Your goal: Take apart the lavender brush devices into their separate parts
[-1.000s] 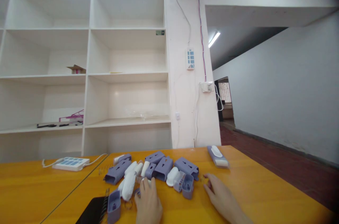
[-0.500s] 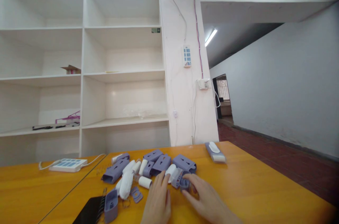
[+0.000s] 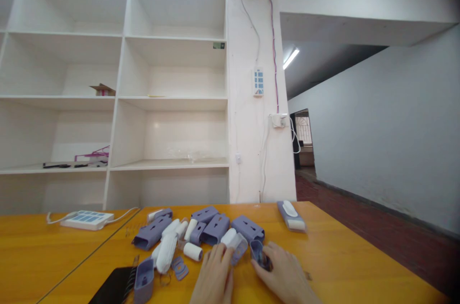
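Note:
My right hand [image 3: 283, 268] is curled round a small purple plastic housing [image 3: 256, 247], thumb on the near side and fingers on the far side. The housing is hollow, with its open end facing up. My left hand [image 3: 213, 270] lies with fingers stretched forward over the table, holding nothing that I can see. Just beyond its fingertips are a clear-and-purple plastic piece [image 3: 238, 249] and a white rounded piece [image 3: 228, 236]. A white roller [image 3: 193, 251] sits to the left of that hand. Behind my right hand stands a larger purple shell [image 3: 248, 228] with slots.
More purple shells [image 3: 215, 229] and white padded pieces [image 3: 166, 252] are heaped at centre-left. A purple tray-like part [image 3: 144, 279] stands by a black spiral notebook [image 3: 114, 285]. One purple-and-white unit [image 3: 291, 216] lies far right; a power strip [image 3: 88, 219] lies far left.
My right hand has drawn the purple housing slightly right, apart from the clear-and-purple piece. My left hand stays nearly in place. The camera view has shifted a little.

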Demonstrator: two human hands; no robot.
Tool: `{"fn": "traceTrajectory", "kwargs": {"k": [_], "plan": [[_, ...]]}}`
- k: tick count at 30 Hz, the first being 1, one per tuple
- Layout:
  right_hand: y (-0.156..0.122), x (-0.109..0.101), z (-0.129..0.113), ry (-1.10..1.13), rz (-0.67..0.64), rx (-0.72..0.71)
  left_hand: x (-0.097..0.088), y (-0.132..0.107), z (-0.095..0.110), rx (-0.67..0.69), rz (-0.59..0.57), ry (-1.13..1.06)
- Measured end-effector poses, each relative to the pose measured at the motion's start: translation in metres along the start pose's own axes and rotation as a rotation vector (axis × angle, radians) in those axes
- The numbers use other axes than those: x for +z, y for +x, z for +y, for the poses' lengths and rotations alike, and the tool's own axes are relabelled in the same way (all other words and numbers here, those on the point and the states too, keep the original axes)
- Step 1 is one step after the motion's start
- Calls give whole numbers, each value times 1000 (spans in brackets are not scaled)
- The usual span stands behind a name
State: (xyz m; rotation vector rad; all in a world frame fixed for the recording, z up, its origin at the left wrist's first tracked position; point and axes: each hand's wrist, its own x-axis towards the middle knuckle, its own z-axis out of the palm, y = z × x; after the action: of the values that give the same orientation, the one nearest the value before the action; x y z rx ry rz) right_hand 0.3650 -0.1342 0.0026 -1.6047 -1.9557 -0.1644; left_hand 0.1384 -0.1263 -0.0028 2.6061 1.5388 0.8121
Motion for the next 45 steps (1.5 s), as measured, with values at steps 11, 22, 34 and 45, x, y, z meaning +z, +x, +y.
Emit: {"fn": "traceTrajectory", "kwargs": {"k": [11, 22, 34, 45], "plan": [[6, 8, 11, -189, 103, 104, 13, 1, 1, 74, 46, 51], [1, 1, -18, 8, -158, -180, 8, 1, -15, -22, 121, 24], [28, 0, -9, 79, 125, 31, 4, 14, -15, -184, -53, 86], [113, 33, 20, 16, -270, 348, 5, 11, -22, -197, -48, 14]]}}
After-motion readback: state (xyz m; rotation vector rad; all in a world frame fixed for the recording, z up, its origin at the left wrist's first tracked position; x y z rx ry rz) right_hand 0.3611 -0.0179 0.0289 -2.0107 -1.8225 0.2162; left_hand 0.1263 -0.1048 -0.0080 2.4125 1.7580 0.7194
